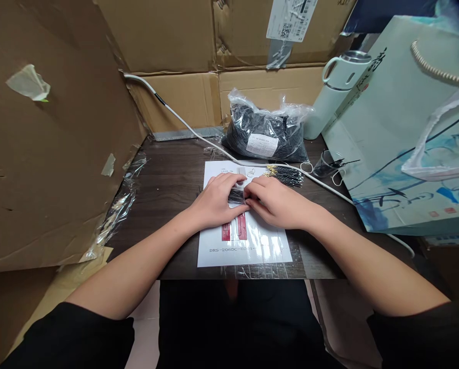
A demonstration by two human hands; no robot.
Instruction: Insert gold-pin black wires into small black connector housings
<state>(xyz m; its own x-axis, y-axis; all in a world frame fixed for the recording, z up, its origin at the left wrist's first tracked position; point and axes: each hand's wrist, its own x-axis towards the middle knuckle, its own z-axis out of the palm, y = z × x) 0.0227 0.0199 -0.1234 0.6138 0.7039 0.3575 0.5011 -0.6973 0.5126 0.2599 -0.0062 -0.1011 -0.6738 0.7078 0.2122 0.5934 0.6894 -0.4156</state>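
Observation:
My left hand [217,201] lies on a white printed sheet [267,246], its thumb and fingers curved around a bundle of thin black wires [236,196]. The dark ends of the bundle stick out past the left side of that hand. Against the bundle's right end, my right hand [273,201] has its fingertips pinched together; what they grip is too small and hidden to make out. A second bundle of black wires with gold-coloured tips [285,176] lies just beyond my right hand, at the sheet's upper right edge.
Behind the sheet sits a clear plastic bag of black strands [265,133]. A white cable [183,123] crosses the dark table. To the right are a small clear cup [325,164], a pale flask [329,100] and a large paper bag [398,133]. Cardboard walls [52,154] enclose the left and back.

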